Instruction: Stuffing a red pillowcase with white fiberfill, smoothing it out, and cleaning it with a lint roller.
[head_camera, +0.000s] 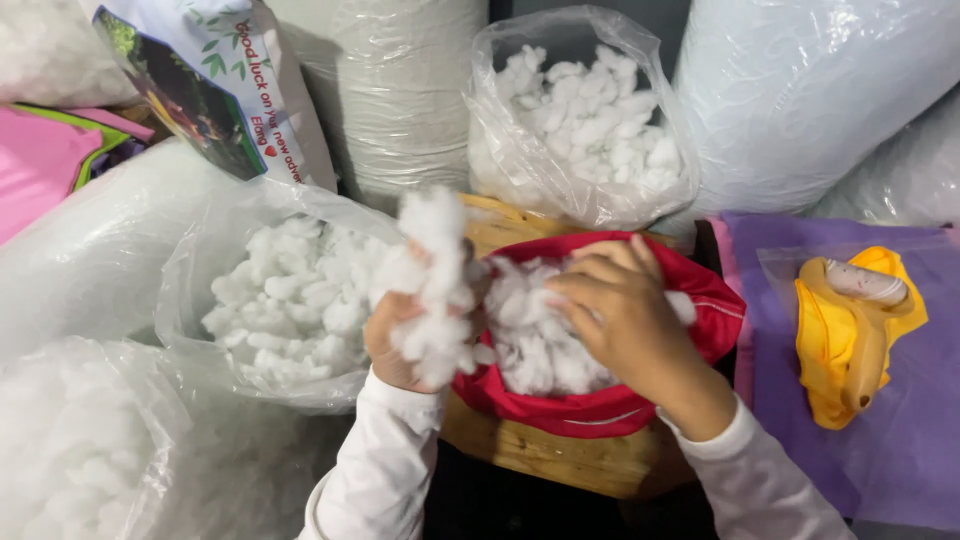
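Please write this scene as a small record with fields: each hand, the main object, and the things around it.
left hand: grips a clump of white stuffing, raised above the cover
right hand: pressed into the stuffing inside the red fabric cover
cover: open, partly filled, on a wooden surface
left side: open clear bag of stuffing
behind: second open bag
right side: yellow cloth on purple fabric

white printed sack (262, 90) top left; clear stuffing-filled plastic bags (575, 130) behind and left

i'm looking at what seems a small stuffing workshop: clear plastic bags of white fibre filling (585, 120) are crowding around a wooden stand (560, 455), with fabric pieces (900, 400) lying beside.
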